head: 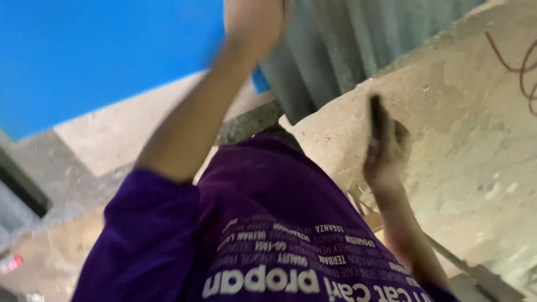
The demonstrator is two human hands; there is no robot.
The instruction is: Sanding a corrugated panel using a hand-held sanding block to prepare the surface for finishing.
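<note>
Gripping a thin dark tool at right of centre, the right hand has its fingers curled shut around the lower part, with the narrow upper end standing against a rough pale plaster wall. By its look the tool is light and stiff, perhaps a flat blade or marker, best held low on its shaft as now; motion blur hides its true kind. The left hand reaches to the top edge of the frame beside a grey corrugated sheet; its fingers are cut off, so I cannot tell their state. A purple printed shirt fills the bottom.
</note>
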